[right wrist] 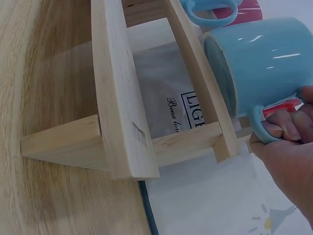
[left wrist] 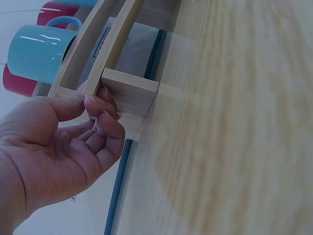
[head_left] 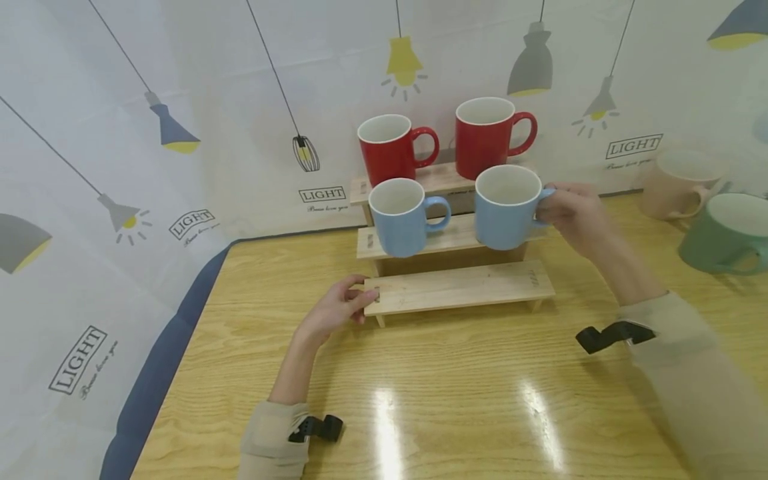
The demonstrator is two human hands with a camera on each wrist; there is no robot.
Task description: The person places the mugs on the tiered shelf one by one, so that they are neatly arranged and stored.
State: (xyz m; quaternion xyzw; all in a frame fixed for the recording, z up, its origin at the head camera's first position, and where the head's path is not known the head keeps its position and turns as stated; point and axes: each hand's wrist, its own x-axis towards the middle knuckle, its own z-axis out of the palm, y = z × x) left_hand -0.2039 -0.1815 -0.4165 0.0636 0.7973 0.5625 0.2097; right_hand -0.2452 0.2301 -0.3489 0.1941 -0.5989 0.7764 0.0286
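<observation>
Beige sleeves lead to two hands, well apart. The right hand grips the handle of a blue mug at the right end of the middle tier; whether the base bears fully on the wood I cannot tell. The left hand pinches the lowest tier at its left end, thumb on top. If that base overhangs the front edge, I judge, letting go could tip the mug onto the tier below; a leftward swing might knock its neighbour, and a tug at the lowest tier could shift everything above.

Counted outward: two blue mugs, the second near the middle tier's left end; two red mugs on the top tier, one towards each end; one green mug and one pink mug on the table, past the stand's right edge, the pink nearer the table's back edge; one stand, three tiers.
</observation>
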